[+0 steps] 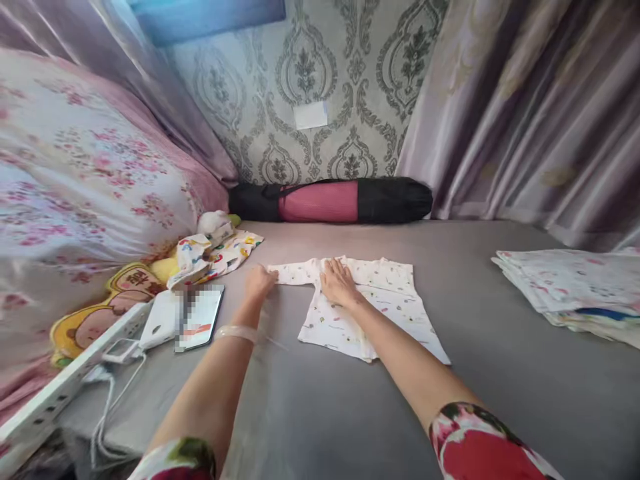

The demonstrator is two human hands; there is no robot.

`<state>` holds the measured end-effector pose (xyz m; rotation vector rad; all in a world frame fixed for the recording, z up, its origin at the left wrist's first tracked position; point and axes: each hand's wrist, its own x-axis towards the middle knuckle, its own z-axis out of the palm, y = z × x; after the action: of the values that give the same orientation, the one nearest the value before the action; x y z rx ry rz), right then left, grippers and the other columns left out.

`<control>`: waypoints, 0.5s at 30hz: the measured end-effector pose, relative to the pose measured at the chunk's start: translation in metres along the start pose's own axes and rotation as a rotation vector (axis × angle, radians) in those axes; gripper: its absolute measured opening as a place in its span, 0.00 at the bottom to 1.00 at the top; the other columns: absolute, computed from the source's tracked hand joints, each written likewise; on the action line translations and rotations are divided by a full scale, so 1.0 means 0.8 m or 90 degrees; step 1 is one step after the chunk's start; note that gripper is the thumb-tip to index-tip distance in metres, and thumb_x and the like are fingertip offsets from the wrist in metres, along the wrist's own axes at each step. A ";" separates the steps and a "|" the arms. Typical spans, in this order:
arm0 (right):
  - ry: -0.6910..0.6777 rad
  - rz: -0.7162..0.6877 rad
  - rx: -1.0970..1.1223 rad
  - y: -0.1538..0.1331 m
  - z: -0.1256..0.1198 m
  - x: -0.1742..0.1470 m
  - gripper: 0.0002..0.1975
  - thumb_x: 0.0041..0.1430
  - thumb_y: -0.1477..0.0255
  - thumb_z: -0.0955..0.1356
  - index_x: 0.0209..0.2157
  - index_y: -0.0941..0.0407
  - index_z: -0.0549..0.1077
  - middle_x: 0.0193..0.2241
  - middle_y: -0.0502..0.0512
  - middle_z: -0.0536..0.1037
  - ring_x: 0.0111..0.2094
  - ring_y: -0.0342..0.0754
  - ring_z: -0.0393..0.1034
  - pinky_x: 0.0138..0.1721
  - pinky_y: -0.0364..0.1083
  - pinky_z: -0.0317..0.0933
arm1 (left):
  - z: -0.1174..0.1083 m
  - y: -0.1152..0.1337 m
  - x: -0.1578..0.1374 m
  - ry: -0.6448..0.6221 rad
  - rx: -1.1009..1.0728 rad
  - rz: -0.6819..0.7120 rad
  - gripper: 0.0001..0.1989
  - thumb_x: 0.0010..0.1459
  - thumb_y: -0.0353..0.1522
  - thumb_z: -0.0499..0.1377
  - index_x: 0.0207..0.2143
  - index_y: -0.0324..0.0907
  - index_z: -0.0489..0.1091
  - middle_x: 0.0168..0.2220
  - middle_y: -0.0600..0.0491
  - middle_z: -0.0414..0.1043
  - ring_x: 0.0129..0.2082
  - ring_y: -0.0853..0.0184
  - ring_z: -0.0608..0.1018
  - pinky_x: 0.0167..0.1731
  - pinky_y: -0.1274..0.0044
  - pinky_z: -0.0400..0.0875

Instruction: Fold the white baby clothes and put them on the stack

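Note:
A small white baby shirt [380, 307] with tiny prints lies flat on the grey surface [500, 387]. My left hand [259, 281] grips the end of its left sleeve, fingers closed on the fabric. My right hand [339, 281] rests flat, fingers spread, on the shirt near the collar and shoulder. A pale bracelet sits on my left wrist.
A stack of folded printed cloths [575, 293] lies at the right. At the left are a phone [200, 318], a white charger and cable [120, 353], colourful baby clothes [215, 253] and a floral pillow. A black and pink roll bag [330, 200] lies along the wall.

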<state>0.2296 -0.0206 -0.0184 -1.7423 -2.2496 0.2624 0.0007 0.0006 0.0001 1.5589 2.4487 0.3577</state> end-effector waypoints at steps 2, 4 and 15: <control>-0.013 0.012 0.003 -0.002 0.001 0.000 0.29 0.68 0.65 0.53 0.65 0.65 0.53 0.66 0.66 0.50 0.66 0.56 0.41 0.64 0.56 0.36 | 0.000 0.001 0.000 -0.001 -0.016 -0.006 0.17 0.54 0.39 0.57 0.39 0.35 0.72 0.41 0.36 0.76 0.45 0.51 0.77 0.39 0.72 0.68; -0.025 0.021 -0.001 -0.004 0.002 0.000 0.29 0.68 0.65 0.53 0.65 0.65 0.52 0.67 0.65 0.49 0.67 0.56 0.39 0.64 0.55 0.34 | 0.001 0.003 0.000 -0.001 -0.040 -0.014 0.15 0.52 0.38 0.58 0.38 0.36 0.72 0.40 0.39 0.77 0.44 0.53 0.77 0.38 0.72 0.68; -0.053 0.056 -0.012 -0.010 0.001 0.000 0.29 0.68 0.65 0.52 0.67 0.60 0.50 0.67 0.62 0.47 0.67 0.55 0.36 0.64 0.54 0.30 | -0.012 0.022 0.008 0.014 -0.249 -0.051 0.03 0.43 0.31 0.59 0.22 0.41 0.67 0.20 0.49 0.69 0.31 0.56 0.77 0.29 0.73 0.68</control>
<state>0.2220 -0.0225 -0.0169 -1.8751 -2.2421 0.3394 0.0105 0.0128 0.0145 1.2928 2.2721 0.7871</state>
